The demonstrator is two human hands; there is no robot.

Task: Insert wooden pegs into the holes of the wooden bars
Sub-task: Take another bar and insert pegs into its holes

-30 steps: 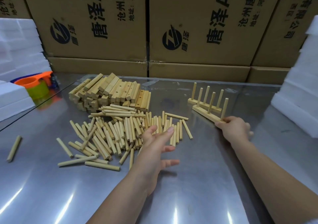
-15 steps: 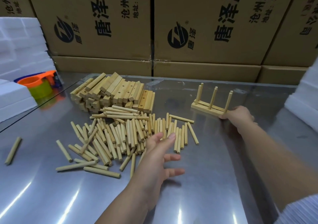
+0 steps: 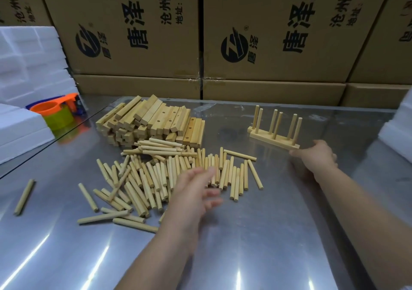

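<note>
Sliding the pegged bar (image 3: 275, 141) beside its finished twin (image 3: 251, 130) at two o'clock, the right grip (image 3: 316, 159) is touching its end, hold unclear. The left grip (image 3: 195, 191) is hovering wide over loose pegs (image 3: 142, 178), so another bar is probably starting.

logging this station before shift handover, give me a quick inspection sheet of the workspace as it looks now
surface: shiny metal table, glare streaks near the front edge.
job's things: stack of drilled wooden bars at the back; loose pegs heaped in front of it; two pegged bars side by side, three upright pegs each; one stray peg far left.
clutter: orange and yellow-green plastic items at the left edge.
grippers: left hand open over the loose pegs, blurred; right hand touches the near pegged bar's end, grip unclear.
cables: nothing seen.
surroundings: printed cardboard boxes behind; white foam blocks left and right.
</note>
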